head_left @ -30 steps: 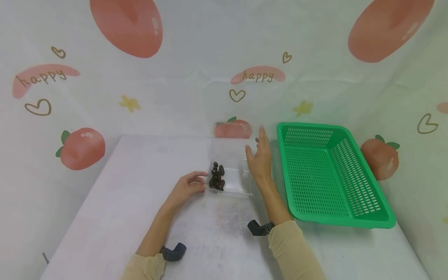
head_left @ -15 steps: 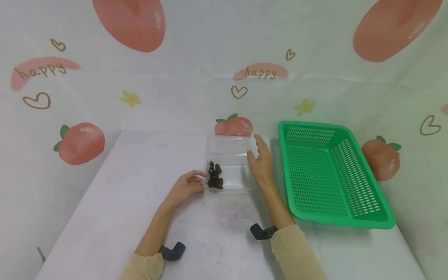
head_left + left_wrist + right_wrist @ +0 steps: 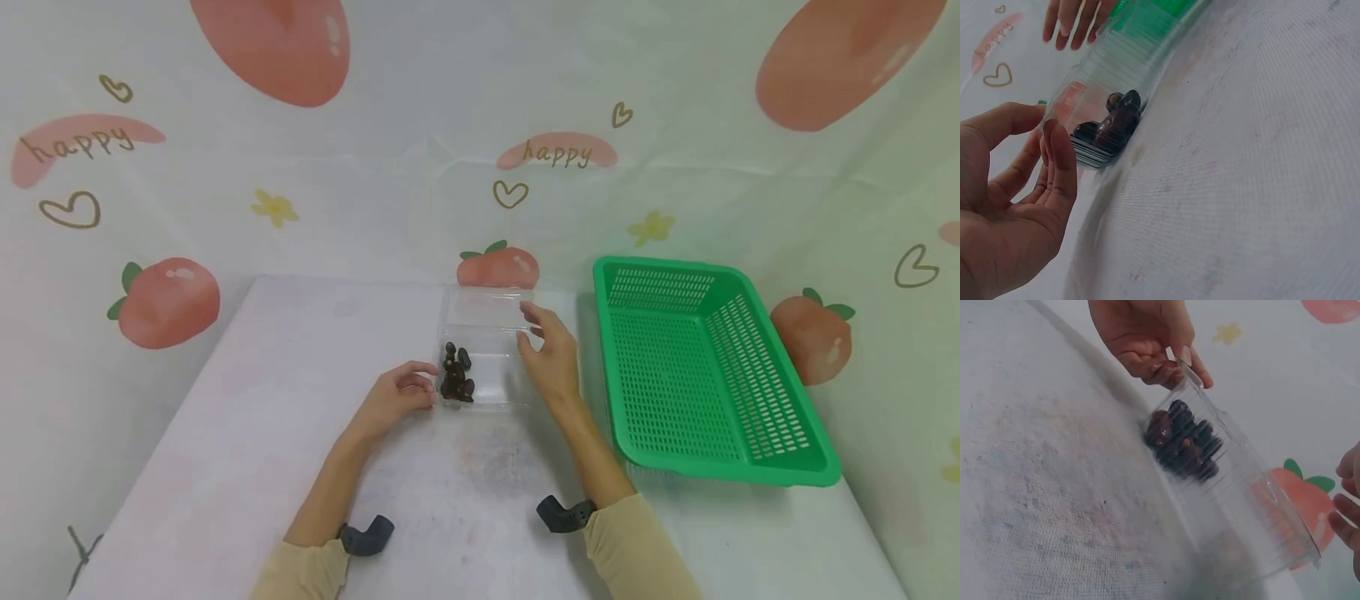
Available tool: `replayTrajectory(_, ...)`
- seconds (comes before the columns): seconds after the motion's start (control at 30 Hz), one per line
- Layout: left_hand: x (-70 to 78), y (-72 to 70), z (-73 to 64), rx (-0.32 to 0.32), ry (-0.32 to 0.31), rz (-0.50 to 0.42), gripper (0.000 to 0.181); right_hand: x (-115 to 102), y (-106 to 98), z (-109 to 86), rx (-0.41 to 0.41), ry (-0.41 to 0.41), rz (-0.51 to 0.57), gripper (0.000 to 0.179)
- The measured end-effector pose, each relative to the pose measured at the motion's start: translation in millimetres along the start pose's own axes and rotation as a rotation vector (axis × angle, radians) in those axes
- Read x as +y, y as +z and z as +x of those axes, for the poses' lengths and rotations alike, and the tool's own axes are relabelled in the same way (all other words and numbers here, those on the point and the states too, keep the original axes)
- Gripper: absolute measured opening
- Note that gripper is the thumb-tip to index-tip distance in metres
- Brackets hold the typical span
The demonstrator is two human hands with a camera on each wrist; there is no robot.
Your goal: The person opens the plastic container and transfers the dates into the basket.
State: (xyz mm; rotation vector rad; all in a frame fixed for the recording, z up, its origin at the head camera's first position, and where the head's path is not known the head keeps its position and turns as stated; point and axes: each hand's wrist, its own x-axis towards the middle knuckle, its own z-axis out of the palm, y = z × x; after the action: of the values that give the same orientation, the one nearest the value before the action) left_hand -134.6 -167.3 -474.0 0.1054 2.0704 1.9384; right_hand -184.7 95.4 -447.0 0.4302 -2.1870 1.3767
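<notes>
A clear plastic clamshell box (image 3: 495, 379) sits on the white table in the head view, its lid (image 3: 487, 308) folded back behind it. Several dark, glossy oval fruits that look like dates (image 3: 455, 375) are heaped at the box's left end. My left hand (image 3: 393, 396) is at that end; in the left wrist view its thumb and fingers pinch the box's rim (image 3: 1050, 115). On the other side, my right hand (image 3: 551, 354) hovers by the right edge near the lid, fingers slightly bent. The right wrist view shows its fingers (image 3: 1347, 512) apart from the box, holding nothing.
A large green plastic basket (image 3: 675, 383) stands to the right of my right forearm. Behind the table hangs a white printed cloth (image 3: 375, 167). A dark thin cord-like thing (image 3: 81, 554) lies by the table's front left edge.
The lid has tipped down and back from a more raised position. My right hand has shifted nearer to me and left, its fingers bending more. My left hand stays at the box's left end.
</notes>
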Motion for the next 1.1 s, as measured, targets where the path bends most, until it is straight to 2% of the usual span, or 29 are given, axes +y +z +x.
replayTrajectory(0.2, 0.8, -1.5, -1.2, -0.003, -0.004, -0.009, 0.046, -12, 11, -2.8, -0.146, 0.111, 0.131, 0.040)
replayTrajectory(0.3, 0.9, -1.8, -1.7, -0.007, 0.000, -0.022, 0.046, -14, 17, -3.5, -0.198, 0.174, 0.159, 0.037)
replayTrajectory(0.63, 1.5, -1.3, -4.4, 0.000, -0.011, -0.055, 0.044, -15, 33, -4.2, -0.357, 0.288, 0.149, 0.029)
replayTrajectory(0.83, 0.4, -1.1, -4.9, 0.005, -0.011, -0.065, 0.044, -13, 41, -3.7, -0.434, 0.375, 0.075, 0.029)
replayTrajectory(1.1, -0.2, -1.2, -3.4, 0.002, -0.006, -0.056, 0.043, -10, 47, 0.4, -0.544, 0.432, 0.005, 0.032)
